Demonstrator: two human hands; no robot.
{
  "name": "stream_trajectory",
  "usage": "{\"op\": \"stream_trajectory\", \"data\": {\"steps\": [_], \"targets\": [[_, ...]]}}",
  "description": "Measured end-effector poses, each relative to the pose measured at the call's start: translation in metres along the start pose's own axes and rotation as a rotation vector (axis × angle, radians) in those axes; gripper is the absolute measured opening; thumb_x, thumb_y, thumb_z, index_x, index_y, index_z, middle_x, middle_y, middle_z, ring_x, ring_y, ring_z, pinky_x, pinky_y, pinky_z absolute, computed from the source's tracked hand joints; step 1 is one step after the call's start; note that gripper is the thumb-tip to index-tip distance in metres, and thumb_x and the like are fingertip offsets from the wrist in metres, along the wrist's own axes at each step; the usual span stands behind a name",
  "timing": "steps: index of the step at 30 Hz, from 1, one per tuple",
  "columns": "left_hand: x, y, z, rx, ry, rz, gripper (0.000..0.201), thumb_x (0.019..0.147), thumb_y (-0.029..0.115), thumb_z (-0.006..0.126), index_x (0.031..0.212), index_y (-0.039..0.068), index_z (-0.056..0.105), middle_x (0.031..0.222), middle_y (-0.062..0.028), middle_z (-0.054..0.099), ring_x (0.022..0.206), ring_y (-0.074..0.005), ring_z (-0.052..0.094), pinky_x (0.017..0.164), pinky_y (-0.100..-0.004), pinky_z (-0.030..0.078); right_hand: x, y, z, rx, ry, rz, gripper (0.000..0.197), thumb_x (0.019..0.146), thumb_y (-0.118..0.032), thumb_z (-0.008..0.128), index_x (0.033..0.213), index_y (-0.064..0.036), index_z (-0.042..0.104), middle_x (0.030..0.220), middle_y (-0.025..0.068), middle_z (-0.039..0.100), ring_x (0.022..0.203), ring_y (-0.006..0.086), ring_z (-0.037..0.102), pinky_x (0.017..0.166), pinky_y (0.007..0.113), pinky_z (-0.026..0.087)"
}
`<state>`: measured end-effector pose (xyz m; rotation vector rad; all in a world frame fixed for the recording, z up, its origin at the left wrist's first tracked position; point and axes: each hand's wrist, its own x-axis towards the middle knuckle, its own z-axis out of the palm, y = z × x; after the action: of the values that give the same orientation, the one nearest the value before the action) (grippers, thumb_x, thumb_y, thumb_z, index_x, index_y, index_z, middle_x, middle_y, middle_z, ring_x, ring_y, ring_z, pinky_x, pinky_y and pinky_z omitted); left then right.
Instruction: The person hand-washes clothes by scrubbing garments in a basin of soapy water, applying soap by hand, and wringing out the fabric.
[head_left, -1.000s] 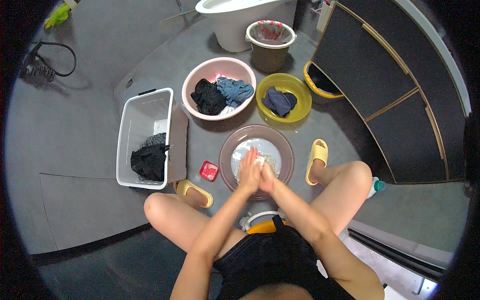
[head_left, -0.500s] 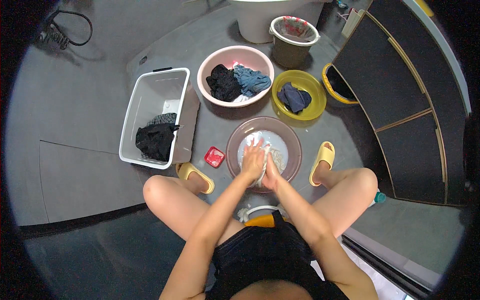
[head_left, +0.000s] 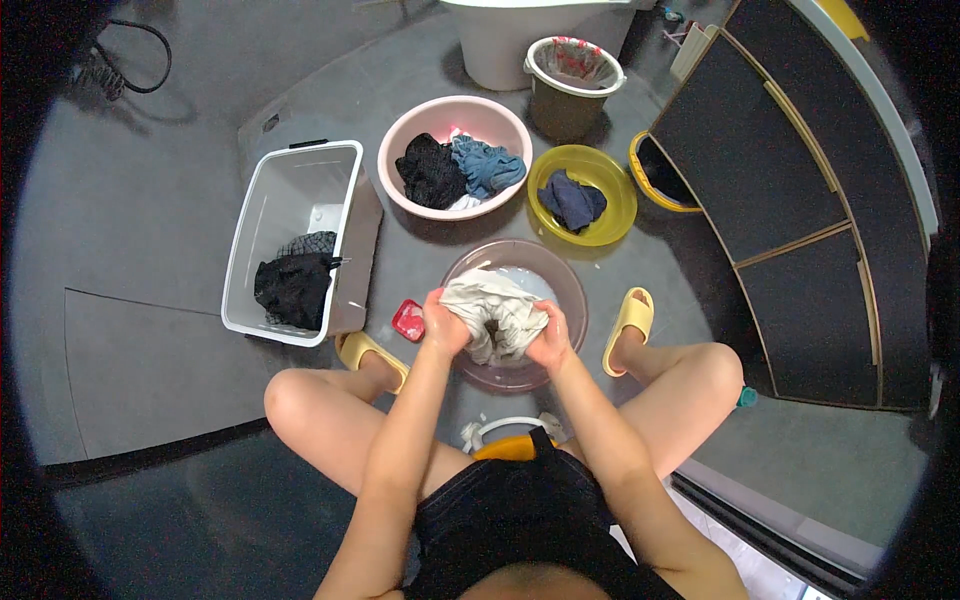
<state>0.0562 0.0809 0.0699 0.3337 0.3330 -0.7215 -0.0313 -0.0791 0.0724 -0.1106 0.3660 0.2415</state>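
A wet, cream-white piece of clothing (head_left: pixel 492 305) is stretched between my two hands above a mauve basin (head_left: pixel 571 300). My left hand (head_left: pixel 445 325) grips its left side, and my right hand (head_left: pixel 550 338) grips its right side. The cloth sags in the middle, and its exact kind cannot be made out. Whitish soapy water (head_left: pixel 530 281) shows in the basin behind it. Just left of the basin, close to my left hand, lies a small red dish (head_left: pixel 408 320) with something white in it.
A pink basin (head_left: pixel 390 185) of black, blue and white clothes stands beyond. Right of it is an olive-yellow basin (head_left: pixel 625 215) with a dark blue cloth. A white-rimmed laundry bin (head_left: pixel 235 260) holds black clothes at left. A bucket (head_left: pixel 570 105) and dark cabinets (head_left: pixel 770 180) stand farther off.
My hands, which were pressed together rubbing the cloth low in the basin, have moved apart. The white clothing is now lifted and spread between them. The view has shifted slightly.
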Motion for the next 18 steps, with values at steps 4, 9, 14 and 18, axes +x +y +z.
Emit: {"op": "stream_trajectory", "data": {"steps": [4,9,14,18], "targets": [[-0.030,-0.060,0.024,0.531,0.095,0.090,0.051,0.084,0.031,0.030,0.118,-0.004,0.043,0.120,-0.0156,0.048,0.114,-0.0272,0.042,0.100,-0.0344,0.025,0.011,0.004,0.009,0.020,0.103,-0.155,0.042,0.085,-0.033,0.038,0.120,-0.0090,0.045,0.119,0.0093,0.050,0.111,0.0240,0.046,0.095,0.039,0.034],[-0.030,-0.065,0.028,2.012,-0.219,0.527,0.051,0.089,0.035,0.022,0.122,0.003,0.043,0.138,-0.0165,0.022,0.128,-0.0373,0.013,0.104,-0.0404,0.010,0.004,0.042,-0.001,-0.023,0.119,-0.098,0.048,0.089,-0.043,0.030,0.127,-0.0138,0.036,0.128,0.0031,0.040,0.118,0.0197,0.037,0.100,0.036,0.027],[0.015,-0.060,-0.026,1.423,-0.035,0.564,0.051,0.090,0.035,0.020,0.122,0.000,0.042,0.129,-0.0130,0.038,0.120,-0.0253,0.032,0.100,-0.0322,0.022,0.007,0.055,0.011,-0.366,0.218,-0.120,0.051,0.089,-0.044,0.035,0.128,-0.0126,0.034,0.128,0.0037,0.040,0.117,0.0203,0.037,0.099,0.034,0.027],[0.015,-0.077,-0.015,1.212,0.090,0.354,0.052,0.091,0.037,0.027,0.127,0.001,0.033,0.121,-0.0119,0.046,0.111,-0.0211,0.043,0.095,-0.0288,0.030,0.007,0.045,0.008,-0.308,0.345,-0.080,0.050,0.087,-0.044,0.040,0.126,-0.0140,0.038,0.123,0.0035,0.045,0.114,0.0186,0.040,0.095,0.034,0.031]]}}
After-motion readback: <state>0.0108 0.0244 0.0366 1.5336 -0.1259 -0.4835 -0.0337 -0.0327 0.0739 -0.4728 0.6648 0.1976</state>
